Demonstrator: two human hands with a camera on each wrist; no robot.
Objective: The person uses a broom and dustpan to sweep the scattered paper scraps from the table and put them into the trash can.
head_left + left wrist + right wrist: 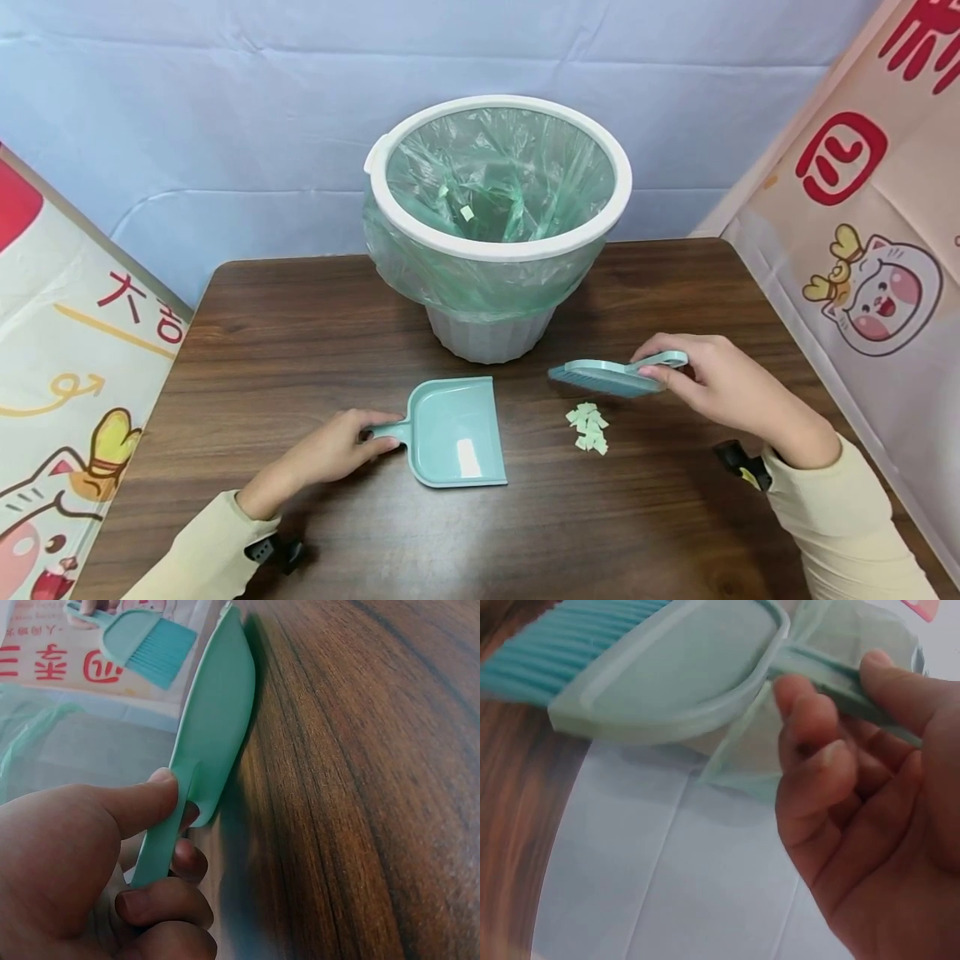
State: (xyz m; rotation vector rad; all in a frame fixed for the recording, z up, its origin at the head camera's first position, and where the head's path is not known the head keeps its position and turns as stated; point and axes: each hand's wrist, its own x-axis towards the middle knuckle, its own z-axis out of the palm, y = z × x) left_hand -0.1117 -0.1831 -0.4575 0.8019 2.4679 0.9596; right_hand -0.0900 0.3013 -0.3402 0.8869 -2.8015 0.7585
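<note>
A pale teal dustpan (450,417) lies on the table, its straight lip facing right. My left hand (341,446) grips its handle; in the left wrist view the thumb and curled fingers pinch the handle (161,844). My right hand (720,387) holds a small hand brush (603,375) by its handle, with the teal bristles (562,649) pointing left in the right wrist view. The brush is above the table, just behind a small pile of pale green paper scraps (588,427). Those scraps lie between the dustpan and my right hand.
A white trash bin (491,333) with a green plastic liner (480,287) stands at the back of the brown wooden table (300,333). A few paper scraps (467,213) are inside it. Printed cloths flank the table left and right, with a pale blue cloth (225,125) behind.
</note>
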